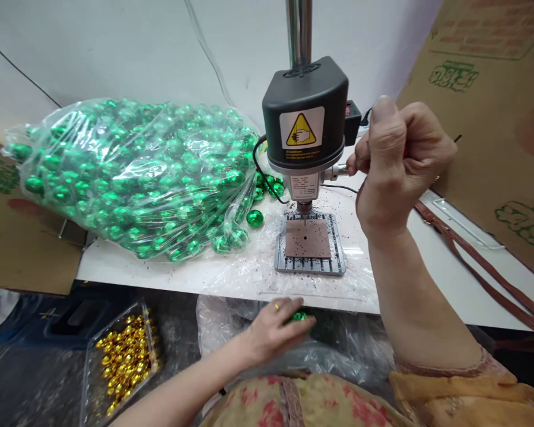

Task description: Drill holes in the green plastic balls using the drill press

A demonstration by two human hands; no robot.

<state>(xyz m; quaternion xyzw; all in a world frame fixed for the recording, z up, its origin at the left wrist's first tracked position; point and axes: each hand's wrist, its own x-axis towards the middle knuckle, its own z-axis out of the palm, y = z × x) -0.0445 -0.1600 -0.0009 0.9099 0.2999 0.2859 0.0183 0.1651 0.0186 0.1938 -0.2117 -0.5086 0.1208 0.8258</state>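
Note:
My right hand (396, 163) is raised beside a small black bench drill press (309, 112). Its fingers are curled round the metal feed handle (338, 171), whose far part the hand hides. Low in front of the table edge, my left hand (276, 329) has a shiny green faceted bead (299, 316) between its fingers, above clear plastic sheeting (338, 356). Under the drill chuck (304, 207), a brown square pad (314, 240) with a dark hole lies on the slotted metal base (338, 264). No bead sits on this pad. Dark shavings are scattered around it.
A big clear bag of green beads (146, 178) fills the table's left, with a loose green bead (254, 218) near the base. Gold beads (127, 362) lie in a clear tray below left. Cardboard (485, 136) and a brown strap (480, 267) are at right.

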